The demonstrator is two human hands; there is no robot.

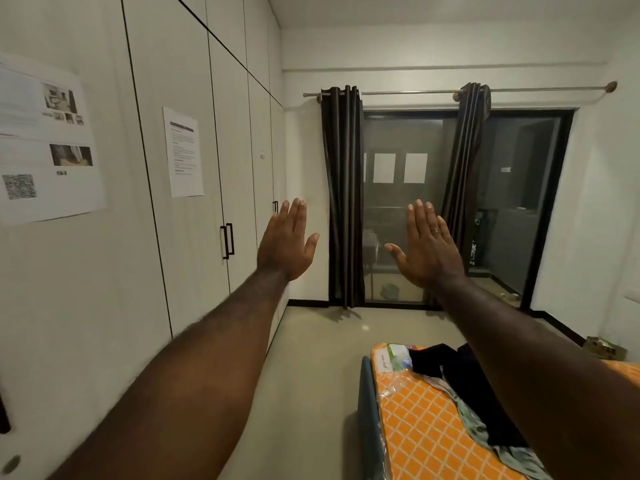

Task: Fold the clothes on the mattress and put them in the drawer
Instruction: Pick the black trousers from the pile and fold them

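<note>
Clothes (464, 379) of dark and pale crumpled fabric lie unfolded on the orange diamond-patterned mattress (415, 420), while my left hand (287, 244) and right hand (429, 247) are raised flat, empty, apart, probably because nothing is started

Mattress (426, 431): glossy clear plastic over orange patterned cloth. Clothes (474, 386): matt dark cloth. Wardrobe doors (187, 237): matt, pale woodgrain. Curtain rod (408, 92): bright metal.

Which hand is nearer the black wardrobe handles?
Left. The left hand is raised just right of the wardrobe handles; the right hand is farther right, before the window.
</note>
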